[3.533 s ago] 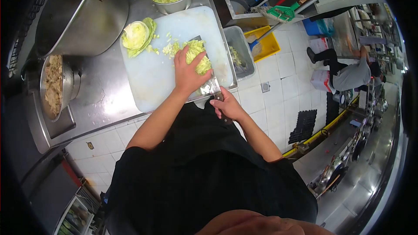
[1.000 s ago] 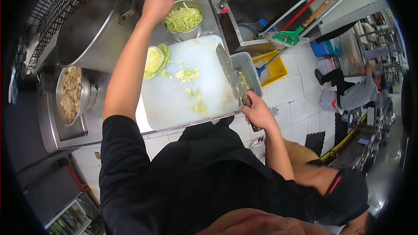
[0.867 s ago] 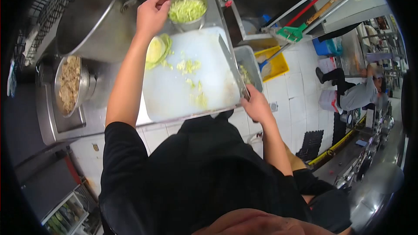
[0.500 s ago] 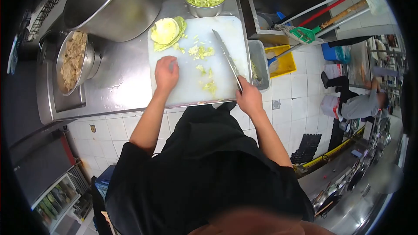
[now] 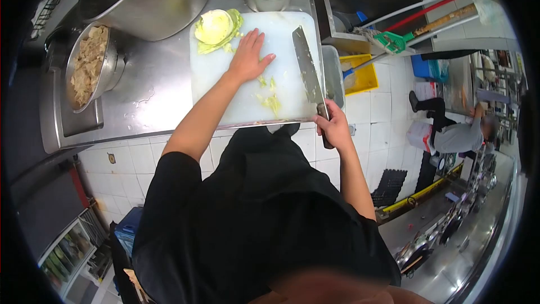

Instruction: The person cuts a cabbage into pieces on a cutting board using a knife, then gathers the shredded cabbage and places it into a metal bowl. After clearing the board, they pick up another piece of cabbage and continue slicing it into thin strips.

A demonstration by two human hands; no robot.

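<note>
My right hand (image 5: 335, 126) is wrapped round the dark handle of a broad-bladed kitchen knife (image 5: 306, 65). The blade, with small scraps stuck to it, lies broad side up along the right of the white cutting board (image 5: 230, 98). Flat over the middle of the board, fingers stretched out, is my left hand (image 5: 247, 62). A cut piece of cabbage (image 5: 216, 27) sits at the board's far left corner, just beyond my left fingertips. Pale green cabbage scraps (image 5: 270, 101) lie nearer the front edge; whatever is under my left palm is hidden.
Behind the board stands a metal bowl (image 5: 268, 4) of shredded cabbage. A big steel pot (image 5: 152, 11) and a metal bowl of brownish pieces (image 5: 90, 67) are at left. A grey bin (image 5: 333, 73) adjoins the counter's right edge. Another person (image 5: 458, 132) is farther right.
My left hand has moved up and right and flattened over where chopped bits lay. The knife has shifted right and turned from edge-on to broad side up, still in my right hand.
</note>
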